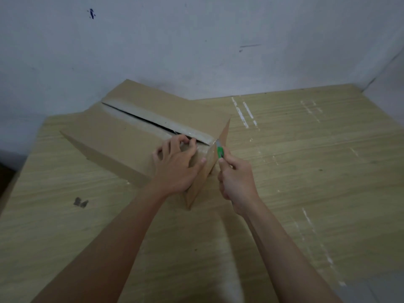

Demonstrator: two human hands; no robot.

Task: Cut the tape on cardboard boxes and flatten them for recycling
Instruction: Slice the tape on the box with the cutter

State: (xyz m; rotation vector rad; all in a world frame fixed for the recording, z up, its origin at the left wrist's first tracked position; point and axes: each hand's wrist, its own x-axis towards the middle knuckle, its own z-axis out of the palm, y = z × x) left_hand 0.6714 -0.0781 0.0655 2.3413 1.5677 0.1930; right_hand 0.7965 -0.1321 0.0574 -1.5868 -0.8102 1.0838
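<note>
One cardboard box (140, 136) lies in front of me on the wooden table (306, 162), set at an angle with its far end close to the pale wall (196, 40). Starting at the left, I see a small dark smudge (80, 202) on the table surface, near the left forearm and well apart from the box. The box's long side wall faces the left, and its top flaps run from the far left to the near right. Along the middle seam (153, 122) the flaps are parted, showing a dark gap, with strips of glossy tape (135, 119) along both edges of the gap.

My left hand (177, 165) rests on the near end of the box top, fingers curled, their tips hooked at the edge of the open seam, thumb lying across the near corner; its grip is holding the box flap. Just to the right, the box's end panel (209, 169) stands up, tilted, between my two hands.

My right hand (236, 180) has its grip closed round a green utility knife (220, 152), the tip meeting the top corner of the box where the seam ends. I cannot make out the blade itself. Further right, the table carries pale streaks of old tape residue (244, 114), well apart from the box.
</note>
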